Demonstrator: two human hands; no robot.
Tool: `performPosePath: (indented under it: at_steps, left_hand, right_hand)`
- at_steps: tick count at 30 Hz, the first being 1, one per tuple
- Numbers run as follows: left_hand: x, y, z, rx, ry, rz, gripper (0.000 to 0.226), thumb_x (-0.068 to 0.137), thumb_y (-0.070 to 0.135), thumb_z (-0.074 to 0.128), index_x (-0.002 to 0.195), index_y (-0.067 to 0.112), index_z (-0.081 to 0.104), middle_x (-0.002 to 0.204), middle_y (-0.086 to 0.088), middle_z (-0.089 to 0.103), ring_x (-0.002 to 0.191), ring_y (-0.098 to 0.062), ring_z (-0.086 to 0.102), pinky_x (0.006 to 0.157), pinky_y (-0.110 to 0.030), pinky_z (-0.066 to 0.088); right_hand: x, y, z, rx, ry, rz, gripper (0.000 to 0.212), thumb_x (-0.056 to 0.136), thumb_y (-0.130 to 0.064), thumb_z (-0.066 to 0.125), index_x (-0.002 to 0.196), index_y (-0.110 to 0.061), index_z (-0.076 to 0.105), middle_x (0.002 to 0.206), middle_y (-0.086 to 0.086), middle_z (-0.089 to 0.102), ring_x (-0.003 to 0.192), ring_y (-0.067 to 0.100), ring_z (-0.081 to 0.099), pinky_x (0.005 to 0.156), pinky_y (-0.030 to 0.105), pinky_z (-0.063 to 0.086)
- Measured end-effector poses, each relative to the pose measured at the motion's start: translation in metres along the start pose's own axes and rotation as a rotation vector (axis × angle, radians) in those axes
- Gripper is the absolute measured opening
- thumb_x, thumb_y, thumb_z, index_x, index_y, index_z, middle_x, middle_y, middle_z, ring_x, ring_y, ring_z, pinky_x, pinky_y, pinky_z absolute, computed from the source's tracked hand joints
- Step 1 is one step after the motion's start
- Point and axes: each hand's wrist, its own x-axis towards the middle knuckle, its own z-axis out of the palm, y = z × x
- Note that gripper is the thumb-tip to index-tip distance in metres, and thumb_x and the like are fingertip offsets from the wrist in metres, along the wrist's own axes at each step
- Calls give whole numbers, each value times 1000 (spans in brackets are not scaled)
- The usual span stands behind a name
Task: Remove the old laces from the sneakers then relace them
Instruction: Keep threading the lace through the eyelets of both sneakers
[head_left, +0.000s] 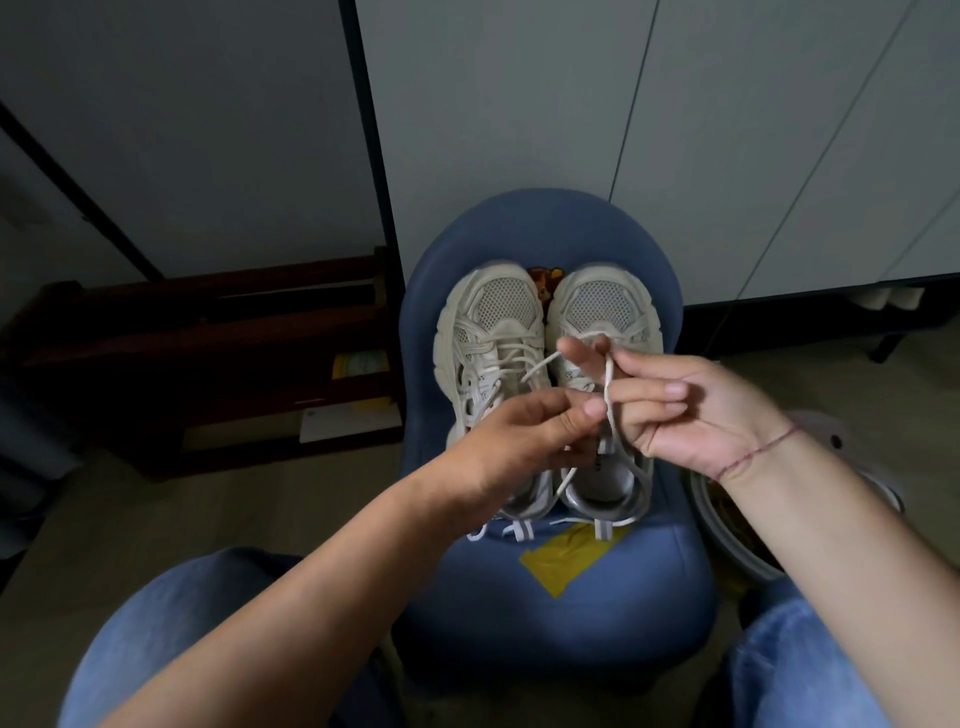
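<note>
Denim knees (171, 623) are framing both forearms. Left hand (524, 431) is pinching the white lace (608, 382); right hand (691, 410), fingers curled, is hooking it just beside, both hiding the middles of the sneakers (493, 322) beneath them.

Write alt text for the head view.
A person's left hand and right hand hold a white lace between them above two off-white sneakers, which stand side by side on a blue chair.
</note>
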Motion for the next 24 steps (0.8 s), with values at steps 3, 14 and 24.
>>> performPosePath:
  at_steps: [3,14,24]
  left_hand:
    - [-1,-2,-1,-35,-20,-16,27,88,25,60,104,3,62,98,-13,66,97,-21,63,101,-37,48]
    - [-6,13,-23,8,145,9,31,103,22,43,90,7,67,49,5,37,43,-6,34,51,-20,46]
    - [-7,12,-23,92,146,-13,28,102,23,44,94,7,65,47,9,32,39,-3,30,41,-17,31]
  right_hand:
    - [-1,3,5,-182,137,-26,14,66,-1,67,80,-1,66,97,19,69,30,2,38,28,9,30]
    - [7,-6,-5,-250,394,-221,17,83,-15,57,88,-3,69,72,4,64,56,6,58,53,15,51]
    - [17,30,0,-620,372,-327,15,92,-8,51,87,-5,65,63,3,59,48,3,48,45,12,41]
